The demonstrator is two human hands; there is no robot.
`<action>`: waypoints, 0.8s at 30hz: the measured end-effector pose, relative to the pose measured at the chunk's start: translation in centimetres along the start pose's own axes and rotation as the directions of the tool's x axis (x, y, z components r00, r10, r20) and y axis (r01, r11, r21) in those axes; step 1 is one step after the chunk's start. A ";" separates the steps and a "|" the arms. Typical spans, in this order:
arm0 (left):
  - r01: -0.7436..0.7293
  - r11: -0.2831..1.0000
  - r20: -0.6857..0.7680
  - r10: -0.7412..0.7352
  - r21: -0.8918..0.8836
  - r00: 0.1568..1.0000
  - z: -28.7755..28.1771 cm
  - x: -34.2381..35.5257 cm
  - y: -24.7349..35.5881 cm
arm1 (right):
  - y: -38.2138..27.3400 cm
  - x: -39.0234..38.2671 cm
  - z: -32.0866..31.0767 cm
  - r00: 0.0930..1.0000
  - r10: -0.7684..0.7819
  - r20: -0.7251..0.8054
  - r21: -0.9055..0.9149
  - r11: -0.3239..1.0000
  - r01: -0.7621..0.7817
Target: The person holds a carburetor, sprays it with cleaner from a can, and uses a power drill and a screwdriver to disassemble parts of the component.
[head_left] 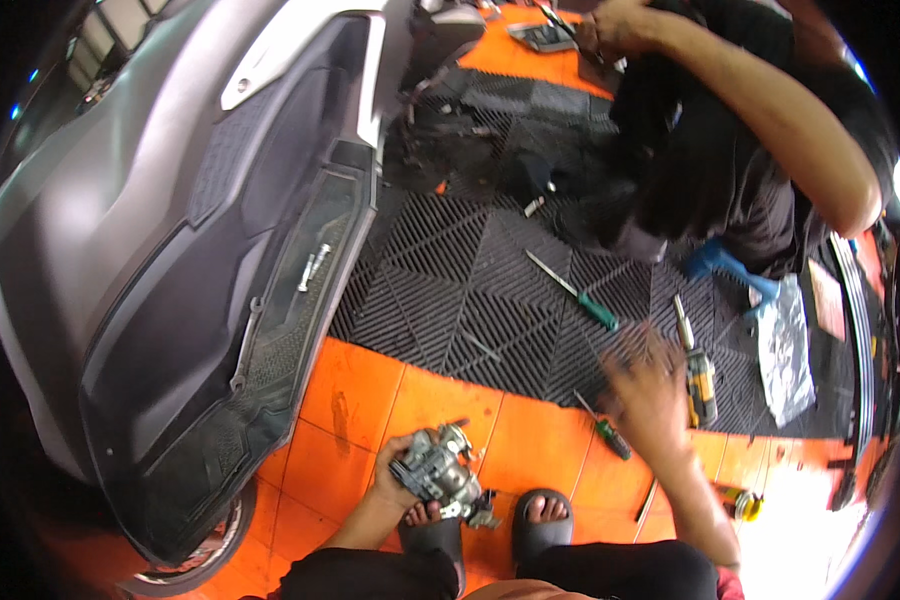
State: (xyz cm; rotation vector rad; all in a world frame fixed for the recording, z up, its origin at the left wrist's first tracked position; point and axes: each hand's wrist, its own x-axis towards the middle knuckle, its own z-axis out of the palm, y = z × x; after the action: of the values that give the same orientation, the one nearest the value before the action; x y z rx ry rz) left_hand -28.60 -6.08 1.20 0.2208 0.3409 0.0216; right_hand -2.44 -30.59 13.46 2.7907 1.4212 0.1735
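Note:
My left hand (pixel 394 478) is closed around the side of a metal carburetor (pixel 438 468), held up over my sandaled feet. My right hand (pixel 646 385) is stretched out over the edge of the black mat, blurred by motion, its fingers apart and nothing visible in them. Just below it lies a short screwdriver with a green and black handle (pixel 610 437). Beyond it is a longer green-handled screwdriver (pixel 595 308). Beside the hand, to the right, lies a yellow and black power-tool-like object (pixel 701 388).
A grey scooter (pixel 140 260) fills the left; a wrench (pixel 245 345) and a bolt-like metal piece (pixel 313 268) rest on its footboard. A co-worker (pixel 760 120) crouches at the upper right. Clear plastic bag (pixel 785 350) and yellow can (pixel 740 503) lie right.

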 end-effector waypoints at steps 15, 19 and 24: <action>-0.026 0.999 -0.261 0.036 0.043 0.965 21.1 -6.0 2.1 | 10.9 -7.6 -0.5 0.664 0.567 0.488 0.459 0.480 -0.747; 0.068 0.997 -0.325 -0.075 -0.032 0.943 26.4 -9.7 0.3 | 10.1 -9.4 -3.6 0.565 0.605 0.561 0.331 0.461 -0.823; 0.077 0.995 -0.528 -0.103 -0.070 0.843 31.2 -15.1 -1.7 | 10.0 -17.5 -1.3 0.369 0.756 0.541 0.332 0.211 -0.919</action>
State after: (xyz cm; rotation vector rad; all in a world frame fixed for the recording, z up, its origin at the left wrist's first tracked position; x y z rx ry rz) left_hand -32.44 -15.20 34.47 0.1485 0.9069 -0.0033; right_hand -4.68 -50.68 13.58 3.5170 -0.4553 -0.8029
